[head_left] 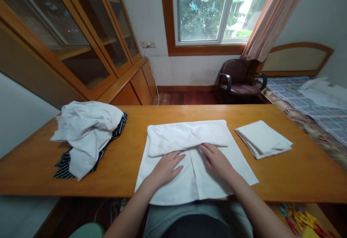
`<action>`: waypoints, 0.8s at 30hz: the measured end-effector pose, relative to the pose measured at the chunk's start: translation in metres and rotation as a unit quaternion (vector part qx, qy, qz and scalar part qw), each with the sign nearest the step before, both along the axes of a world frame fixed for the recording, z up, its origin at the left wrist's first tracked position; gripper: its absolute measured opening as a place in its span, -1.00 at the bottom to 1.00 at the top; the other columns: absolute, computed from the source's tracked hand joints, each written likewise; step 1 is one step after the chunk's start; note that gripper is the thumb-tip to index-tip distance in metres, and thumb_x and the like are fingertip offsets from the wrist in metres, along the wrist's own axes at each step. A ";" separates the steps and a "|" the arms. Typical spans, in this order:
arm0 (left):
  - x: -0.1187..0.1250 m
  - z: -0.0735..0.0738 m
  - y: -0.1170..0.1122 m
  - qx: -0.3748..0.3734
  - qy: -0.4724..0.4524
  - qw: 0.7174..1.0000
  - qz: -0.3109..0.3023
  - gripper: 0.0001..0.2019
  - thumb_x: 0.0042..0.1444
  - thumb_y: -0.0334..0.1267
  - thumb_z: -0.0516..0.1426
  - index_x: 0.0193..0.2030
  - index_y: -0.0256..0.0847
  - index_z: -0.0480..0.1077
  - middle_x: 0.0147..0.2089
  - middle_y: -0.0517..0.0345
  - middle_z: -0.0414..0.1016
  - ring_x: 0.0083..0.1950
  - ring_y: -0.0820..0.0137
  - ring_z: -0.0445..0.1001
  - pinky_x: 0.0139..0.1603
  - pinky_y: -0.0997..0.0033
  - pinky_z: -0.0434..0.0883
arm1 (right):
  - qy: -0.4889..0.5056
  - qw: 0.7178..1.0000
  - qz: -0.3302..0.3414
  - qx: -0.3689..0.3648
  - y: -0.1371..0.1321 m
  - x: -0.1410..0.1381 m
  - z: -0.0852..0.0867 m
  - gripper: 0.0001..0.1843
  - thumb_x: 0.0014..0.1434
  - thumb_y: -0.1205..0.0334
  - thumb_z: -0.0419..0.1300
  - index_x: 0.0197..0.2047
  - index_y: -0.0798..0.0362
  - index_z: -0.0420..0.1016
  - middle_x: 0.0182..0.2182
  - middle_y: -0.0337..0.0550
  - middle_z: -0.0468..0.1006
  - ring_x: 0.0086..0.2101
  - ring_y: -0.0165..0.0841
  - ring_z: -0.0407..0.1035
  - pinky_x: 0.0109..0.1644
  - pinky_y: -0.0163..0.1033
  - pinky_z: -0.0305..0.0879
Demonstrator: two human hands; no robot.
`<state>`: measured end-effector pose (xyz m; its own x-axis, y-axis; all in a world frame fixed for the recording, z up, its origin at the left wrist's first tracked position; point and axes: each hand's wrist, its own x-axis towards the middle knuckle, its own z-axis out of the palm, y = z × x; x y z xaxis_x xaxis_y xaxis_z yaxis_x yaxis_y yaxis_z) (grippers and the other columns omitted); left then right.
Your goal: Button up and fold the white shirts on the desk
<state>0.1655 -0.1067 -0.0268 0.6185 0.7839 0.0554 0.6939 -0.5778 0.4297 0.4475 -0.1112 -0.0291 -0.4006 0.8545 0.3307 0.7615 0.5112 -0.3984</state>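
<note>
A white cloth garment (173, 183) lies spread over the near middle of the table, with its far part folded toward me into a thick band (187, 135). A seam or slit runs down the middle of the lower layer. My left hand (169, 167) rests on the cloth with its thumb spread and its fingertips at the band's near edge. Beside it, on the other side of the seam, my right hand (215, 158) lies with outstretched fingers touching the same edge. Its thumb is mostly hidden.
A wooden table (130, 183) holds a rumpled white cloth (89, 122) on black striped fabric (65, 165) at left, and a folded white cloth (262, 138) at right. Beyond stand a glass-door cabinet (119, 71), an office chair (238, 75) and a bed (311, 100).
</note>
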 end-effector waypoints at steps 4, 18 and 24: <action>-0.014 -0.013 0.000 0.058 0.051 0.996 0.046 -0.49 0.31 -0.11 0.12 0.38 0.00 0.23 0.37 0.02 0.28 0.34 0.10 0.29 0.32 0.02 0.30 | -0.011 0.998 -0.041 0.041 0.003 0.007 -0.004 -0.43 0.22 0.47 0.03 0.27 -0.02 0.36 0.21 -0.03 0.42 0.15 -0.11 0.30 0.26 0.07 0.29; -0.035 -0.001 0.000 0.127 -0.113 0.985 -0.024 -0.71 0.33 -0.38 0.02 0.07 -0.11 0.48 0.05 0.03 0.57 0.10 0.29 0.51 0.17 0.19 0.46 | -0.143 0.977 -0.160 -0.008 0.014 0.013 -0.005 -0.61 0.41 0.03 -0.01 0.13 -0.01 0.48 0.02 0.03 0.53 -0.03 -0.07 0.32 0.06 -0.02 0.20; -0.052 -0.005 0.029 0.174 -0.060 0.960 0.213 -0.59 0.31 -0.15 0.08 0.26 -0.16 0.33 0.33 -0.10 0.31 0.36 0.05 0.24 0.37 -0.11 0.24 | -0.171 0.972 -0.162 -0.019 0.029 0.006 0.008 -0.59 0.42 0.06 -0.05 0.03 0.01 0.56 -0.01 0.06 0.53 0.02 -0.07 0.33 0.15 -0.02 0.14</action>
